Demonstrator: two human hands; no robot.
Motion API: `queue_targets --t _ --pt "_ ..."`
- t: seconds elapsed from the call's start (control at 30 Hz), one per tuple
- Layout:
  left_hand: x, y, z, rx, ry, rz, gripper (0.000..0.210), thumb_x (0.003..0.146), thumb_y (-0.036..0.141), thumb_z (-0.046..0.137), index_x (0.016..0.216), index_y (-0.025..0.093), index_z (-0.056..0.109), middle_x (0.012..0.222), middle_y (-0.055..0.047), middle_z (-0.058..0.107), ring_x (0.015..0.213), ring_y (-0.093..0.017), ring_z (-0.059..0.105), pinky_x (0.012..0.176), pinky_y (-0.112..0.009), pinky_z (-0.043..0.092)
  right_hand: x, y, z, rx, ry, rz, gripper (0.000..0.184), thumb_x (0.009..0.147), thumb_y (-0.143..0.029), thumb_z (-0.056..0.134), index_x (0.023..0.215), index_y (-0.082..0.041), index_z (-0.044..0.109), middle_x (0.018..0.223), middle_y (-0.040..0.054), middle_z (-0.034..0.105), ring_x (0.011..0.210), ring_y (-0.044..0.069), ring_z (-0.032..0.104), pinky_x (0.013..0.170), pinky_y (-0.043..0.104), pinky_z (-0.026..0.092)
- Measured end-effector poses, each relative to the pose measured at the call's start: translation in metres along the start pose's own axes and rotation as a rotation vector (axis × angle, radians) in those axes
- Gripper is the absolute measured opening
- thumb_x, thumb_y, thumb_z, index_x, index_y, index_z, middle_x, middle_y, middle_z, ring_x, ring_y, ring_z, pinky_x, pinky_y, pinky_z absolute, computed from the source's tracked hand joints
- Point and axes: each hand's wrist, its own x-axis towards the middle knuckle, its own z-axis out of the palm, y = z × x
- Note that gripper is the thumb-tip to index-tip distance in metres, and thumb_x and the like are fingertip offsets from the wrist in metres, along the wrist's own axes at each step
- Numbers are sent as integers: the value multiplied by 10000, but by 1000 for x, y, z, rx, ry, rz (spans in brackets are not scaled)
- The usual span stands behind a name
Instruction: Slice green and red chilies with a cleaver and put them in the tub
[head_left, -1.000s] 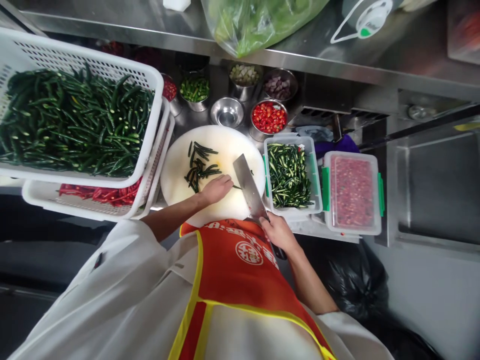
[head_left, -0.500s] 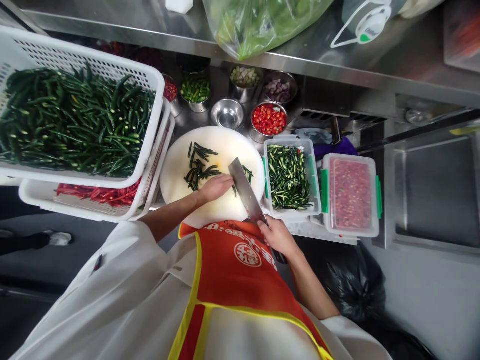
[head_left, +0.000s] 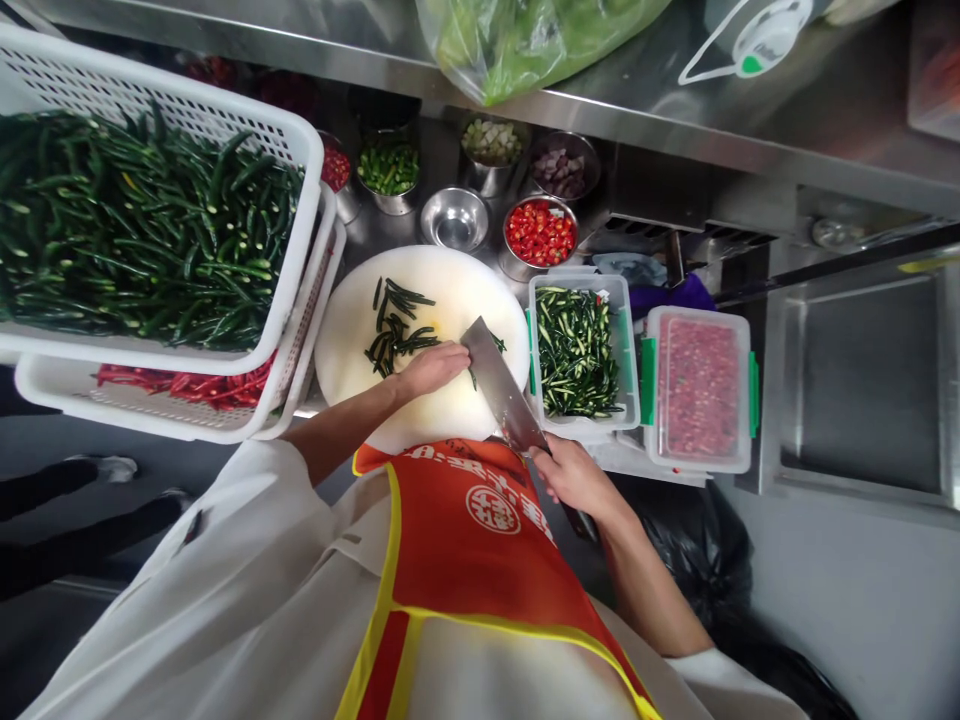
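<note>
White plastic, pierced with slots, forms the upper basket (head_left: 135, 352) left of the cutting board (head_left: 459, 287), heaped with dark green peppers (head_left: 150, 230); red peppers (head_left: 225, 388) show in a lower basket, also left of the board. Slim green pieces (head_left: 401, 345) lie loose on the board's left half, pointing various ways. Just right of them, over the middle of the board, the left hand (head_left: 436, 368) is bent with its fingertips close against the blade; its underside is hidden, so I cannot tell what it grips, though a thin bit of green shows by the fingertips. Cut slivers (head_left: 497, 342) lie near the board's right edge, past the cleaver (head_left: 501, 388), which slants across the board's right half. Off the board's near right edge, the right hand (head_left: 574, 475) is wrapped round the cleaver's handle. Just right of the board stands an open tub (head_left: 632, 350) of green strips, and farther right of it a lidded tub (head_left: 701, 390). Slicing the green pieces looks to be the step in hand; another cut would call for a steadied piece and fingertips tucked back from the edge.
</note>
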Motion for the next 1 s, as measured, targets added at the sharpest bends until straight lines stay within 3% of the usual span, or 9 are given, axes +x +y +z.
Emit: queue_targets --t 0.17,0.27,0.5,0.6,0.7,0.87,1.0 --pt "3 0 3 -14 -10 21 309 1013 247 385 1027 190 688 1122 -73 674 1045 -164 597 947 -296 492 42 -18 15 -36 155 -85 234 939 -308 369 874 -201 567 474 -29 548 464 174 579 593 267 448" --pt "-3 4 -3 20 1 18 290 1007 235 394 1036 191 679 1110 -69 671 1025 -160 599 927 -289 494 57 -25 17 20 202 -130 241 937 -330 377 794 -215 533 482 -28 551 447 167 576 580 263 449" --pt "-35 -5 -37 245 68 -404 262 972 208 420 934 148 672 965 -110 634 927 -221 600 825 -330 487 16 4 9 -10 83 -139 284 949 -396 373 747 -239 496 469 -36 550 452 175 579 576 278 450" --pt "-35 -13 -41 266 36 -471 243 946 168 430 911 131 668 951 -130 619 895 -241 598 795 -345 477 9 16 15 -50 57 -125 288 940 -397 379 762 -235 537 482 -28 561 506 194 601 591 289 454" --pt "-25 -7 -38 272 -10 -408 239 918 113 429 894 122 667 952 -137 614 911 -240 586 802 -344 471 13 20 22 -23 95 -99 295 940 -410 373 784 -230 548 502 -23 573 517 199 611 593 292 459" --pt "-6 19 -20 182 -170 -46 262 947 143 433 916 169 692 955 -84 622 940 -206 560 821 -311 467 22 14 24 56 137 -79 266 936 -415 377 787 -236 505 494 -38 562 424 175 572 552 280 449" --pt "0 19 -10 142 -134 56 336 1001 203 356 993 181 691 1042 -65 646 972 -179 564 871 -293 472 18 7 19 1 147 -97 252 931 -390 384 765 -237 498 475 -34 560 448 179 588 575 278 447"
